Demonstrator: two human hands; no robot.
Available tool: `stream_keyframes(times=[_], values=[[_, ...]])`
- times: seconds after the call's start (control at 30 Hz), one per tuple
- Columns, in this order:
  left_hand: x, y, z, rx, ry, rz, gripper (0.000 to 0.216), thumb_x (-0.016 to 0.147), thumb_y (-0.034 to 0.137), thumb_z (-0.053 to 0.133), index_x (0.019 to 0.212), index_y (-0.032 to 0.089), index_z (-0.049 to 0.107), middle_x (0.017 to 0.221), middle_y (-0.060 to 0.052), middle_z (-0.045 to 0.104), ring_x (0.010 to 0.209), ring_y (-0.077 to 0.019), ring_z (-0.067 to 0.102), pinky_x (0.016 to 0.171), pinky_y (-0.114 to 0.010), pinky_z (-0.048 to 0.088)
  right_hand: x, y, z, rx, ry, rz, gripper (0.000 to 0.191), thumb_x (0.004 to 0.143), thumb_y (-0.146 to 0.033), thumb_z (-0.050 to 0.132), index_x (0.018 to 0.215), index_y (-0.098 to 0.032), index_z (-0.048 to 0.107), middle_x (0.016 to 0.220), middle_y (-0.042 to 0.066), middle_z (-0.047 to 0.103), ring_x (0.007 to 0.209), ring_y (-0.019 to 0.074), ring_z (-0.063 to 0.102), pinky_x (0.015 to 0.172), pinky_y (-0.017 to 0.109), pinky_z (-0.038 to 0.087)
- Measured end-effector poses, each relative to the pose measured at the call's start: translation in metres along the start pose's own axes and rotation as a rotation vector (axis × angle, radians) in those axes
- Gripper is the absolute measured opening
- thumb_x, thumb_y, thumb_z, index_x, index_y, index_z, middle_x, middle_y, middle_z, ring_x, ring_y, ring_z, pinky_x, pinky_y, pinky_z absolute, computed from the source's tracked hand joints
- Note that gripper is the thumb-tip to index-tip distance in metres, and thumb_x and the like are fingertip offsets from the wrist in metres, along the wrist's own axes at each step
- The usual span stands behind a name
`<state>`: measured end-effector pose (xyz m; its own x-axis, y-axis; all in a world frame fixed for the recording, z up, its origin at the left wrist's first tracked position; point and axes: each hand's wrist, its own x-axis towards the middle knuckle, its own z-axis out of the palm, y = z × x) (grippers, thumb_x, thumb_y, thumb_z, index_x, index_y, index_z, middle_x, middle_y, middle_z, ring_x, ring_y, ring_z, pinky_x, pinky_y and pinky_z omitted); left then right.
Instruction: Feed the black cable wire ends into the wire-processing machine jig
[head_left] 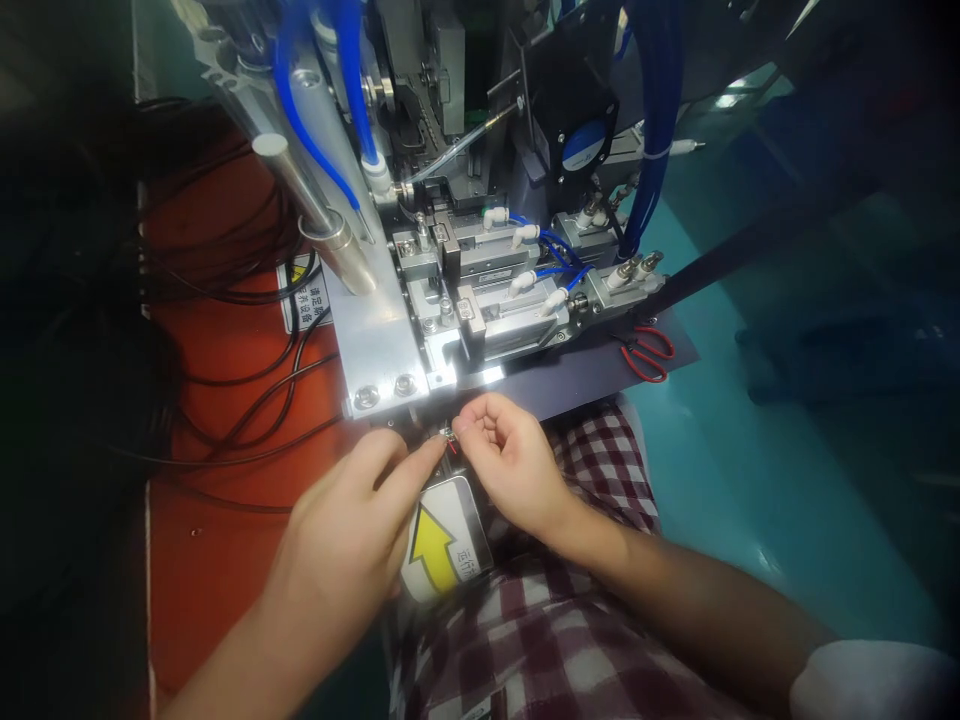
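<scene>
Two bare hands meet beyond a checked garment (525,640), a small metallic component (450,436) set between their fingertips. Below their gap, an arrow label (433,555) points away from the wearer. Left hand (341,515): thumb and forefinger appear brought together on the component's near left side, the forefinger's tip being hidden. Right hand (517,465): thumb and forefinger pinch its right end. The component thus lies to the right of the left grip and to the left of the right grip, both seemingly in contact, neither clearly nearer. Its long axis is too small to read; a red sliver (453,449) slants toward the wearer. Just beyond stands a bolted metal plate (375,350); farther off are pneumatic cylinders (499,262) and, well to the right, red-handled scissors (639,350).
</scene>
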<state>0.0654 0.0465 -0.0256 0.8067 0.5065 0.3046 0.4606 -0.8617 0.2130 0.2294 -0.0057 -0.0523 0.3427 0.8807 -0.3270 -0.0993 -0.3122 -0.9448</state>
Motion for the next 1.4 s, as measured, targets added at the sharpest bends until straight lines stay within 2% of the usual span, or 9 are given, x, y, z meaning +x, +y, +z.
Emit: stream_keyframes(times=[0.13,0.3,0.5,0.6,0.73,0.83,1.07,1.3,1.4], values=[[0.000,-0.001,0.000,-0.013,0.000,0.001,0.030,0.095,0.009,0.041,0.111,0.012,0.067,0.082,-0.003,0.055,0.062,-0.0113,0.056,0.051,-0.020,0.044,-0.001,-0.001,-0.007,-0.064,-0.056,0.093,0.019,0.087,-0.033,0.055,0.075,-0.019,0.052,0.058,-0.005,0.050,0.049,0.0082,0.044,0.047,0.022,0.035],[0.002,-0.002,0.001,-0.026,0.021,0.012,0.030,0.095,0.009,0.042,0.110,0.012,0.067,0.081,-0.003,0.055,0.062,-0.0116,0.055,0.052,-0.020,0.045,-0.006,-0.012,-0.011,-0.188,-0.011,-0.123,0.016,0.089,-0.032,0.057,0.083,-0.018,0.060,0.056,-0.006,0.050,0.049,0.0086,0.046,0.048,0.022,0.036],[0.003,-0.002,0.001,-0.029,0.027,0.006,0.031,0.094,0.008,0.042,0.110,0.011,0.068,0.081,-0.003,0.055,0.063,-0.0120,0.056,0.053,-0.020,0.045,-0.004,-0.013,-0.004,-0.212,0.023,-0.170,0.013,0.086,-0.026,0.059,0.075,-0.018,0.058,0.053,-0.007,0.049,0.046,0.0071,0.044,0.046,0.020,0.034],[0.002,-0.003,0.002,-0.024,0.021,0.008,0.030,0.095,0.009,0.042,0.109,0.010,0.068,0.080,-0.003,0.055,0.063,-0.0120,0.056,0.052,-0.020,0.045,0.000,-0.010,-0.004,-0.138,0.011,-0.066,0.015,0.085,-0.028,0.061,0.075,-0.017,0.057,0.055,-0.006,0.051,0.047,0.0070,0.044,0.047,0.020,0.034],[0.003,-0.002,0.001,-0.028,0.028,0.017,0.030,0.096,0.011,0.041,0.109,0.010,0.067,0.080,-0.003,0.055,0.062,-0.0113,0.056,0.052,-0.020,0.045,0.007,-0.009,-0.009,0.143,-0.111,0.231,0.021,0.080,-0.032,0.065,0.070,-0.017,0.055,0.050,-0.008,0.047,0.042,0.0052,0.035,0.042,0.020,0.027],[0.002,-0.002,0.001,-0.042,0.026,0.010,0.029,0.097,0.012,0.041,0.110,0.011,0.067,0.082,-0.002,0.055,0.063,-0.0105,0.057,0.054,-0.019,0.046,0.005,-0.008,-0.014,0.227,-0.115,0.295,0.022,0.080,-0.033,0.064,0.068,-0.017,0.056,0.048,-0.007,0.048,0.040,0.0047,0.033,0.040,0.020,0.022],[0.002,-0.002,0.001,-0.056,0.022,-0.021,0.029,0.099,0.015,0.040,0.112,0.013,0.066,0.080,-0.002,0.054,0.064,-0.0106,0.057,0.053,-0.019,0.044,-0.019,-0.005,-0.008,0.100,-0.073,0.167,0.017,0.077,-0.031,0.068,0.074,-0.016,0.061,0.055,-0.006,0.051,0.046,0.0065,0.041,0.044,0.020,0.032],[-0.001,-0.003,0.003,-0.082,0.028,-0.017,0.027,0.099,0.015,0.042,0.112,0.013,0.066,0.083,-0.002,0.055,0.066,-0.0105,0.059,0.055,-0.019,0.044,-0.015,-0.008,-0.011,-0.505,0.072,-0.499,0.012,0.085,-0.018,0.056,0.075,-0.017,0.062,0.057,-0.004,0.054,0.053,0.0094,0.047,0.059,0.026,0.039],[-0.001,-0.003,0.004,-0.087,0.021,-0.031,0.027,0.098,0.014,0.043,0.112,0.013,0.066,0.083,-0.003,0.055,0.067,-0.0108,0.059,0.056,-0.020,0.045,-0.011,-0.011,-0.013,-0.352,0.008,-0.320,0.010,0.083,-0.020,0.056,0.074,-0.018,0.059,0.056,-0.005,0.052,0.051,0.0088,0.046,0.053,0.024,0.037]])
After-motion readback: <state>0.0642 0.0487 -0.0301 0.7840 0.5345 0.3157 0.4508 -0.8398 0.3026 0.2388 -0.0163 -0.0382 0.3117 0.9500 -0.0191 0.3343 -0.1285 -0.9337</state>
